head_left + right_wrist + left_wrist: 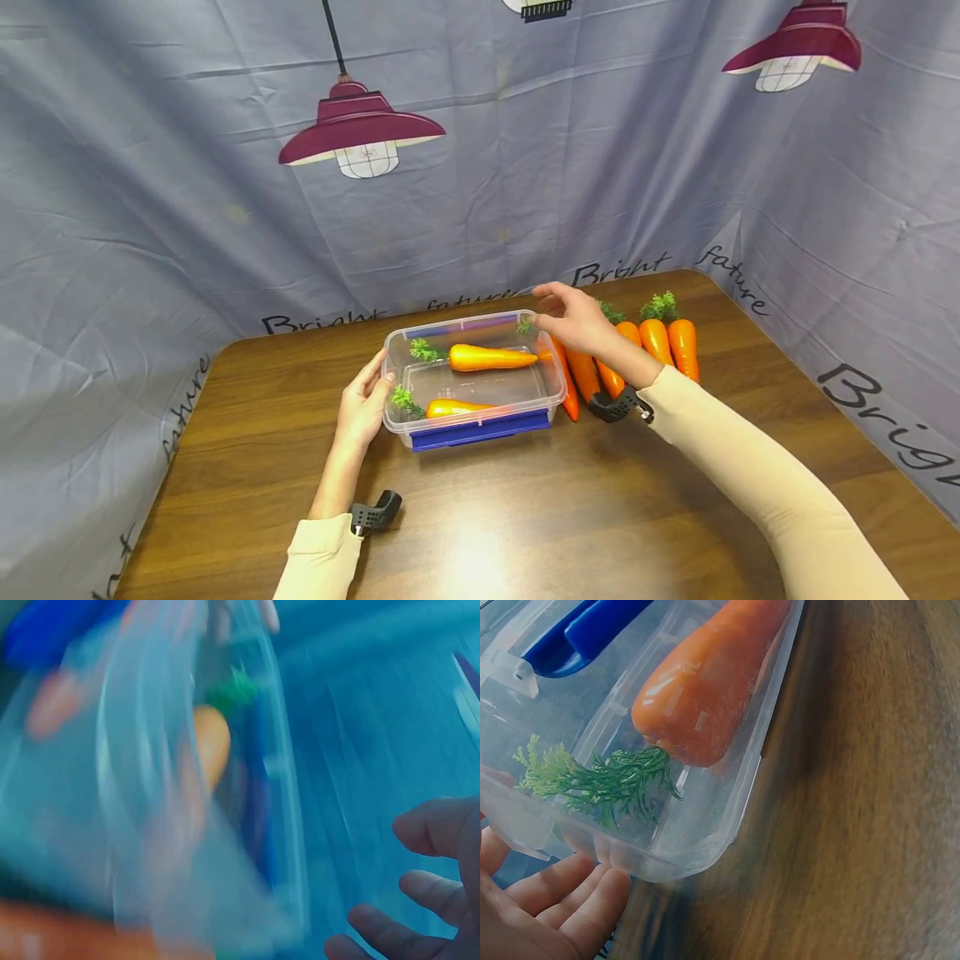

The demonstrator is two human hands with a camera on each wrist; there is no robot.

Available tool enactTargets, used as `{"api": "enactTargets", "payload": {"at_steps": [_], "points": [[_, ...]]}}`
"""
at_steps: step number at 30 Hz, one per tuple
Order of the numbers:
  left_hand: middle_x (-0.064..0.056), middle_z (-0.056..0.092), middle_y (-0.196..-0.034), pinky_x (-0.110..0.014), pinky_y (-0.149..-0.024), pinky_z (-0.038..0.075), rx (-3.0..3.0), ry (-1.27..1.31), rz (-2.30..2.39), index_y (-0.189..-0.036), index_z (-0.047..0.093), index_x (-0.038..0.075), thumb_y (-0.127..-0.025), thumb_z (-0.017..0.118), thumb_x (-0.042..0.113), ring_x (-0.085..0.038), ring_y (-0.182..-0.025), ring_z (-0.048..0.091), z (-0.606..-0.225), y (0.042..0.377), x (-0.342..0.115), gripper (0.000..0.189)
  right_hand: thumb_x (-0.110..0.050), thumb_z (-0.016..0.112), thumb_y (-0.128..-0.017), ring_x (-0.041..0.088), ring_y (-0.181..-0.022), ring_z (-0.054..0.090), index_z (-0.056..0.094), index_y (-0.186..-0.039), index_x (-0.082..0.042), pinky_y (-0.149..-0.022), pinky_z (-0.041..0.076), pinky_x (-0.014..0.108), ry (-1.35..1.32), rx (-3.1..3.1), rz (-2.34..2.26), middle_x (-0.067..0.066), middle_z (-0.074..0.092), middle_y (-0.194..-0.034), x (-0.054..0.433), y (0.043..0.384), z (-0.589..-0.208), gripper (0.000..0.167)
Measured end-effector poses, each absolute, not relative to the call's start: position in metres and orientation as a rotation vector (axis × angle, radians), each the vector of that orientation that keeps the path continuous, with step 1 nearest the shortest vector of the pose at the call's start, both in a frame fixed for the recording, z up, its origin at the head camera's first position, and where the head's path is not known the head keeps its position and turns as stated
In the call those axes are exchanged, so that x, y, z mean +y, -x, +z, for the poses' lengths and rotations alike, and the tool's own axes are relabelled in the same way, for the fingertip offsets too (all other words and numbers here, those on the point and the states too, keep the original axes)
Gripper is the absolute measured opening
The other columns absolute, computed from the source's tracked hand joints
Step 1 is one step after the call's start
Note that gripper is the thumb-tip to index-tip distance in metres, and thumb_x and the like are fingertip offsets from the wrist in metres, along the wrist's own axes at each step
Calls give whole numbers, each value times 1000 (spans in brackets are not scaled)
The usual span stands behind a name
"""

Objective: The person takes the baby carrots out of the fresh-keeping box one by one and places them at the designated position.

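Note:
A clear plastic container point(480, 423) with blue side clips sits on the table. Inside it, one orange carrot point(483, 358) with a leafy green top lies lengthwise, and another carrot point(448, 407) lies along the near wall, partly hidden by the rim and clip. My left hand point(362, 404) is at the container's left end; in the left wrist view its extended fingers point(604, 907) touch the outer wall. Over the far right corner is my right hand point(573, 317), fingers spread apart with nothing between them, as the right wrist view also shows.
Right of the container, several more carrots point(683, 348) lie side by side, some partly hidden under the right forearm. The wooden table point(247, 467) ends at a grey-blue curtain point(480, 183) with printed lamps and lettering. A black wrist device point(377, 512) is on each arm.

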State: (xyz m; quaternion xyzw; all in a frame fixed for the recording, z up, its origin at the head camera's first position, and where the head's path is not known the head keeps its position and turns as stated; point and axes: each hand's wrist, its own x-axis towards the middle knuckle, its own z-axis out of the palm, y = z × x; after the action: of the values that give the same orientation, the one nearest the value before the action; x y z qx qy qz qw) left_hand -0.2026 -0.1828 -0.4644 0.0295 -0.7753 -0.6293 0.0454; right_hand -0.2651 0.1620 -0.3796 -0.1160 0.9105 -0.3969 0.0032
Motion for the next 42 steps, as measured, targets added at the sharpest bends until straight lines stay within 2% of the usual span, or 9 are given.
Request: {"api": "enactTargets", "payload": {"at_steps": [4,8,13,18,25,31,37,42], "points": [[-20,48,-154,-30,-108,51,-2383,-93,-1917,-154,47,14,-104,54,13,-33,-137,54,-466,204,-180,50,-22,68,-95,36,-117,65,58,-139,-8,-100,55,51,470,2789,-1240,21,67,-130,128,263,-388,48],[-20,46,-156,-41,-111,47,-2380,-72,-1932,-154,47,13,-104,54,13,-35,-139,52,-466,206,-176,50,-21,70,-94,35,-118,64,57,-141,-9,-98,56,50,499,2764,-1138,21,67,-131,104,264,-398,50],[-19,46,-156,-37,-110,48,-2363,-62,-1949,-153,47,13,-104,55,12,-32,-139,52,-465,208,-174,50,-16,70,-94,35,-125,61,55,-143,-6,-104,54,50,510,2754,-987,21,65,-135,87,269,-412,52],[-20,46,-156,-32,-109,49,-2358,-36,-1943,-153,47,11,-104,54,10,-32,-139,52,-463,208,-175,50,-13,71,-90,34,-119,64,59,-140,-7,-102,54,47,581,2803,-837,19,68,-130,82,271,-422,52],[-20,48,-154,-36,-107,51,-2367,-58,-1942,-154,47,13,-104,55,12,-34,-137,53,-462,207,-179,51,-9,71,-85,33,-112,67,61,-136,-6,-98,56,46,748,2849,-724,18,72,-122,77,273,-426,53],[-19,49,-154,-25,-102,54,-2361,-83,-1951,-153,47,13,-103,55,12,-32,-135,55,-464,206,-182,51,-10,70,-90,31,-114,67,56,-143,-10,-98,58,44,714,2755,-663,17,72,-122,73,270,-428,55],[-20,50,-153,-16,-96,54,-2348,-87,-1961,-153,47,13,-103,54,10,-32,-134,55,-465,206,-183,51,-10,70,-92,30,-117,66,46,-151,-12,-99,57,42,805,2644,-619,17,68,-131,70,267,-430,64],[-19,48,-155,-26,-104,53,-2350,-92,-1964,-154,47,13,-104,54,11,-32,-136,54,-466,205,-186,50,-9,69,-93,30,-116,63,40,-156,-15,-100,54,43,843,2576,-600,16,61,-142,68,266,-431,70]]}}
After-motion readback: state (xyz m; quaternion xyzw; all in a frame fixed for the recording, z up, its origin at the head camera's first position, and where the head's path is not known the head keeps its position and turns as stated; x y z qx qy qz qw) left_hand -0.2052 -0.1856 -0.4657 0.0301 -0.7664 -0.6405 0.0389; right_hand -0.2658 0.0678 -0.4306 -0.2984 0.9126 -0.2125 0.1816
